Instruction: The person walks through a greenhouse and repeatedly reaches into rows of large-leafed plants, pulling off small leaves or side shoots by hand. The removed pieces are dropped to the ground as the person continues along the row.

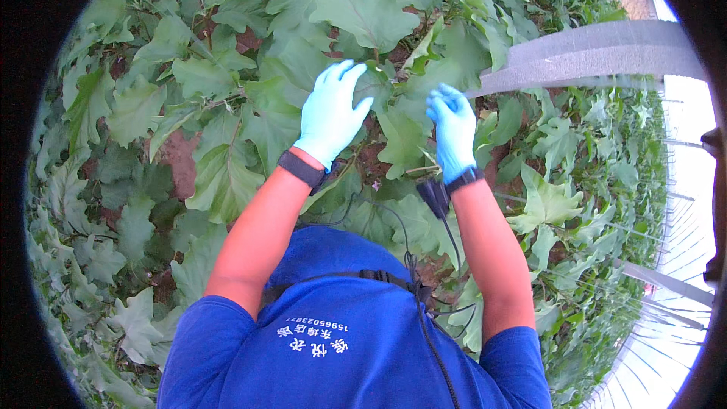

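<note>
My left hand (334,113), in a light blue glove, hovers over broad lobed eggplant leaves (358,5), its thumb apart from the fingers. Whether its fingertips touch the foliage is unclear. To the right is my right hand (454,136), gloved the same way, with fingers curled together near a leaf (400,139) and stems. Anything between those fingers is hidden. Black straps (301,170) circle both wrists, and a small black device (434,197) hangs beside the right one. A pale purple flower (375,186) shows low between my forearms.
A thick grey post (590,57) slants in from the upper right, close to my right hand. Thin black cables (409,261) dangle before my blue shirt (341,307), which bears writing. Dense plants surround me, with bare soil (180,162) at left and bright greenhouse film (681,227) at right.
</note>
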`<state>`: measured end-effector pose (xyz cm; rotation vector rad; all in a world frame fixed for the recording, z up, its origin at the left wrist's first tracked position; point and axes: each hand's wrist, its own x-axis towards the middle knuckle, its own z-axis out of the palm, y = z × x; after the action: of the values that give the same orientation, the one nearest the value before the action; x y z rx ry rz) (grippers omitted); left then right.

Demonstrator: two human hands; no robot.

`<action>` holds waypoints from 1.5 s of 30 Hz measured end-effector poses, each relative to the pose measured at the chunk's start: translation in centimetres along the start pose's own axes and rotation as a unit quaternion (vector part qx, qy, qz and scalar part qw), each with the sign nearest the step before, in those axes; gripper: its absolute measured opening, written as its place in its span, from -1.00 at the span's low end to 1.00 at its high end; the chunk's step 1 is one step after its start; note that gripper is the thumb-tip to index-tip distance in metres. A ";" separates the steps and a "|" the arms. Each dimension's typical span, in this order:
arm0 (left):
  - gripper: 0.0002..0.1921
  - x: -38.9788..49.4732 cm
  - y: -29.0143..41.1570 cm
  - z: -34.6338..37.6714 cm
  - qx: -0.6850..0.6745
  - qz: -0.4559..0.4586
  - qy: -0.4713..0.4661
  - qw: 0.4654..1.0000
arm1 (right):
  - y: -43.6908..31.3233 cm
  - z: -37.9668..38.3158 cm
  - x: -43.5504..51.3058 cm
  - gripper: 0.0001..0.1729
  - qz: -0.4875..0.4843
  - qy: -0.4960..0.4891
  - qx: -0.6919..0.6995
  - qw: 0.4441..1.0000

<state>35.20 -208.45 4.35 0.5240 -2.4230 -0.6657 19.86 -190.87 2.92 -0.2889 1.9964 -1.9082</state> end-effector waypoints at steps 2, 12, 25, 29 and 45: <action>-0.46 -1.2 -1.5 0.6 -0.002 -0.034 -0.081 0.996 | 0.6 1.2 3.1 -0.47 0.019 -0.014 -0.001 1.000; -0.42 -5.0 -3.6 2.6 -0.090 -0.049 -0.220 0.970 | 2.3 4.7 9.0 -0.54 -0.022 -0.123 -0.330 0.936; -0.41 -4.9 -7.1 -5.7 -0.272 0.011 -0.329 0.904 | 5.4 2.7 5.8 -0.65 0.209 -0.077 -0.120 0.968; -0.54 -4.5 -7.9 -11.7 -0.451 -0.046 -0.382 0.805 | 7.8 2.2 4.2 -0.60 0.246 -0.107 0.161 0.950; -0.82 -1.9 -20.5 -17.8 0.301 0.020 -0.246 0.921 | 8.1 -0.6 -8.4 -0.80 0.106 -0.068 -0.007 0.992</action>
<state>51.89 -229.86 4.77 0.5899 -3.1180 0.0038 28.11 -186.55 -4.09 -0.1963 1.8717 -1.6964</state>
